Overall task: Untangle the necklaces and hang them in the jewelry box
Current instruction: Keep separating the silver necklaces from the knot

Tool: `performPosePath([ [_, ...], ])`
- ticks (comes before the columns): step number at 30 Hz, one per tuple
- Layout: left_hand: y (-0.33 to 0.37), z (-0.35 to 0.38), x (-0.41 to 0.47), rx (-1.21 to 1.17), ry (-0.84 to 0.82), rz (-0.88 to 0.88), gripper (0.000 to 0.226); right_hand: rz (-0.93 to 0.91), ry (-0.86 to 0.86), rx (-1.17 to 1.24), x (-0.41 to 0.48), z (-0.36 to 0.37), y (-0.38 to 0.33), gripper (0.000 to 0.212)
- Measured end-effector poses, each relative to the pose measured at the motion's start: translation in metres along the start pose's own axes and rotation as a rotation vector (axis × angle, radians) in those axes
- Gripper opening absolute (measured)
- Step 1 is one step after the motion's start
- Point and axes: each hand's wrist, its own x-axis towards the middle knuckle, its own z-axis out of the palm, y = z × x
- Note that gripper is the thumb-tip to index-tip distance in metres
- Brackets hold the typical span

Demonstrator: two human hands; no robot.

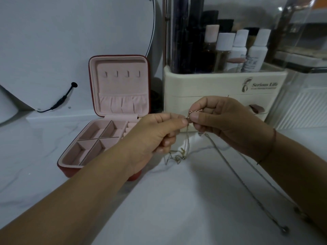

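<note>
My left hand [155,133] and my right hand [219,121] meet above the table, each pinching thin necklace chains [187,138] at a knot between the fingertips. The chains hang down to a small tangle with pendants [177,157] lying on the white tabletop. Another long chain [235,174] trails off to the right under my right forearm. The red jewelry box [122,89] stands open at the left, pink inside, with several hooks [122,73] in its upright lid and nothing hanging on them. My left hand hides part of the box's base.
A cream cosmetics organiser [221,96] with bottles and tubes stands right behind my hands. A round mirror [70,41] with a black cable [60,101] leans at the back left. White marbled tabletop [159,209] stretches toward me.
</note>
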Motion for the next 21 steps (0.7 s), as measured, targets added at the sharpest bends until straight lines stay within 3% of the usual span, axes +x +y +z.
performPosePath([
  [5, -0.004, 0.002, 0.001, 0.073, 0.086, 0.05, 0.013, -0.026, 0.03, -0.088, 0.001, 0.003, 0.003, 0.011],
  [7, -0.004, 0.004, 0.0, 0.077, 0.091, 0.071, 0.015, -0.035, 0.028, -0.129, 0.001, 0.006, 0.004, 0.016],
  [13, 0.0, 0.002, 0.003, -0.032, 0.067, 0.029, 0.025, -0.131, 0.125, -0.467, -0.001, 0.008, 0.003, 0.021],
  [16, 0.0, 0.0, 0.003, -0.037, 0.051, 0.028, 0.029, -0.134, 0.221, -0.433, 0.001, -0.001, 0.001, 0.023],
  [21, -0.001, -0.003, 0.005, -0.018, 0.026, 0.042, 0.029, -0.116, 0.265, -0.115, 0.001, -0.01, -0.008, 0.019],
])
